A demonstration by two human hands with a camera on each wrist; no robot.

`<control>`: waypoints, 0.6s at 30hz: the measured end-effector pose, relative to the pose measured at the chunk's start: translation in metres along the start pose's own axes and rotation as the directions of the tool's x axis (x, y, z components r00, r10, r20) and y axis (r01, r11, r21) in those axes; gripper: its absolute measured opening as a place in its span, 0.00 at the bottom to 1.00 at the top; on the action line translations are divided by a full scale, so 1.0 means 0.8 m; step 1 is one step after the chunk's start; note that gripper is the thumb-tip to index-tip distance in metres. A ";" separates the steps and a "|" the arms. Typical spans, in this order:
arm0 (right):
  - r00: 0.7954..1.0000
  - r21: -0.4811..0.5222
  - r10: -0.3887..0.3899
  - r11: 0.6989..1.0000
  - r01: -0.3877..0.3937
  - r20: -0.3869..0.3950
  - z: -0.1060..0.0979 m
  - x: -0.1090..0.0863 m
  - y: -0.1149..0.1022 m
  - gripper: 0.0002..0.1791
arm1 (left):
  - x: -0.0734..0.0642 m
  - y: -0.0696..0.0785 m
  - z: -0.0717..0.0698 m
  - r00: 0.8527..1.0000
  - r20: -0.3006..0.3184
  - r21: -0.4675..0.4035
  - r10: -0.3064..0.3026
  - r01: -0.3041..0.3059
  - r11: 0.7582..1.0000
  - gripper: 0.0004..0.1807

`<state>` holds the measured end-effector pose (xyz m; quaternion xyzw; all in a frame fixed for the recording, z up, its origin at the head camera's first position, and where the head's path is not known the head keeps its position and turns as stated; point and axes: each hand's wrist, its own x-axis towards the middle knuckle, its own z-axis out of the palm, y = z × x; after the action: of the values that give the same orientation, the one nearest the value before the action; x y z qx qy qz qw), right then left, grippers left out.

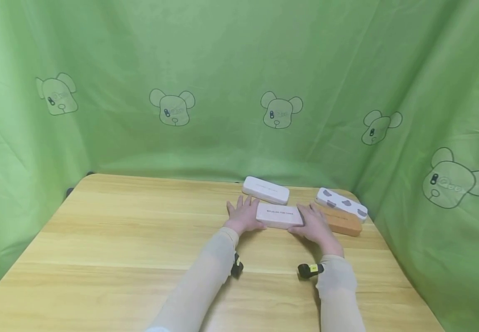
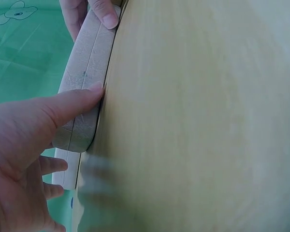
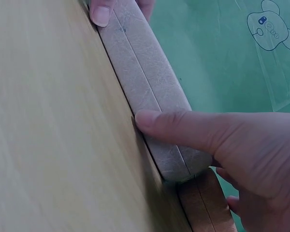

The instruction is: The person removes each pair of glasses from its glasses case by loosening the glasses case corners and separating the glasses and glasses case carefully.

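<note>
A pale pinkish-white glasses case [image 1: 280, 217] with dark lettering on its lid lies closed on the table between both hands. My left hand [image 1: 244, 217] holds its left end, with the thumb along the near side and the other fingers spread toward the back. At the opposite end, my right hand [image 1: 316, 226] grips the case, its thumb also pressed to the near side. In the right wrist view the seam of the case [image 3: 150, 96] runs unbroken. The far-side fingertips are partly hidden behind the case.
Behind it lies a white glasses case [image 1: 266, 190]. An orange-brown case [image 1: 345, 223] sits just right of my right hand, in front of a white case with grey patches [image 1: 341, 203]. Green curtains [image 1: 223, 147] stand around the wooden table [image 1: 119, 240].
</note>
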<state>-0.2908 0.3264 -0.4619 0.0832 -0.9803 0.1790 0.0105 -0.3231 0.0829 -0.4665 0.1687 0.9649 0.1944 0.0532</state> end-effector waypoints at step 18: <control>0.999 -0.020 -0.016 1.000 0.016 -0.027 -0.005 -0.004 -0.008 0.48 | -0.003 0.004 -0.003 1.000 -0.002 0.065 -0.020 0.020 0.998 0.51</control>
<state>-0.2870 0.3224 -0.4558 0.0885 -0.9810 0.1704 0.0262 -0.3204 0.0845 -0.4631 0.1604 0.9724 0.1623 0.0488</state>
